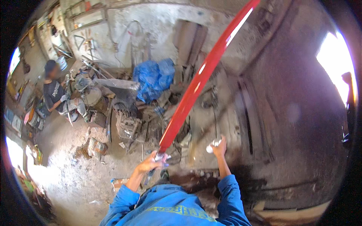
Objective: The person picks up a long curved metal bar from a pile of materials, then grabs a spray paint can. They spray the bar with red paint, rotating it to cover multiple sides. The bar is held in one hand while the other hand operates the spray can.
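Observation:
My left hand is closed around the lower end of a long, glossy red, slightly curved piece shaped like a sword blade or sheath. It rises slantwise up and to the right, past the top of the head view. Something whitish shows between my left fingers at its base, too small to name. My right hand is off to the right, apart from the red piece, with its fingers closed on a crumpled white wad, cloth or paper.
A person sits at the left beside a round-wheeled machine. A blue plastic sheet lies on piled scrap ahead. Metal sheets lean on the far wall. A lumpy object stands on the floor at left.

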The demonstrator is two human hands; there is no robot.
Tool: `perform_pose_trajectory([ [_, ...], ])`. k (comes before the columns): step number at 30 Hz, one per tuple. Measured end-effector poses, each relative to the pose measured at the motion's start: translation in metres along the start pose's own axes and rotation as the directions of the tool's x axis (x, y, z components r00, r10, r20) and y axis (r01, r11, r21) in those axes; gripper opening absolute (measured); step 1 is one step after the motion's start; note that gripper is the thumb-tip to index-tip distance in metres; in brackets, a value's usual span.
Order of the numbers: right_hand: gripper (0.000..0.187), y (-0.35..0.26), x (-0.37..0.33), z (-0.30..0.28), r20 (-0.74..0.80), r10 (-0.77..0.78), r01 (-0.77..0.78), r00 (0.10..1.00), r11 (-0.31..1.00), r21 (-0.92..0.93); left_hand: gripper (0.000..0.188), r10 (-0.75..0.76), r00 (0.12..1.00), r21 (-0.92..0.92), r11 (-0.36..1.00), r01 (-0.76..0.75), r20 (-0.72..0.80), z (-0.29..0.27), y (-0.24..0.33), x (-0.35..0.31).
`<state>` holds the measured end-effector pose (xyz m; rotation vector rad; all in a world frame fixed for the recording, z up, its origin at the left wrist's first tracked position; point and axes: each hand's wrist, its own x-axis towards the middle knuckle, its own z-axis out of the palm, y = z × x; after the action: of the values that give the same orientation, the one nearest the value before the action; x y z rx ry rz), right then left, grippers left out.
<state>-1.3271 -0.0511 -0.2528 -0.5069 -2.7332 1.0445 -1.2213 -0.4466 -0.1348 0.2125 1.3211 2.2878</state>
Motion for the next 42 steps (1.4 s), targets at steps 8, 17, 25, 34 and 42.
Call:
perform_pose_trajectory([
  [8, 0.089, 0.059, 0.071, 0.102, 0.346, 0.061, 0.104, 0.936, 0.892, -0.439, 0.025, 0.047, 0.931, 0.31, 0.948, 0.073, -0.363, -0.048, 0.025, -0.052],
  [17, 0.082, 0.038, 0.079, 0.111, 0.346, 0.175, 0.073, 0.922, 0.799, -0.597, 0.034, 0.197, 0.792, 0.237, 0.969, -0.069, -0.578, -0.009, -0.006, -0.123],
  [25, 0.079, 0.039, 0.079, 0.089, 0.472, -0.005, 0.327, 0.881, 0.728, -0.602, 0.041, 0.257, 0.712, 0.155, 0.966, -0.206, -0.653, 0.068, -0.029, -0.133],
  [34, 0.074, 0.034, 0.075, 0.098, 0.608, -0.361, 0.679, 0.707, 0.588, -0.439, 0.025, 0.48, 0.459, 0.29, 0.858, -0.425, -0.748, 0.118, -0.066, -0.18],
  [42, 0.062, -0.063, -0.04, 0.203, 0.735, -0.541, 0.809, 0.408, 0.588, -0.016, 0.037, 0.703, 0.002, 0.703, 0.711, 0.013, -0.711, 0.155, -0.057, -0.287],
])
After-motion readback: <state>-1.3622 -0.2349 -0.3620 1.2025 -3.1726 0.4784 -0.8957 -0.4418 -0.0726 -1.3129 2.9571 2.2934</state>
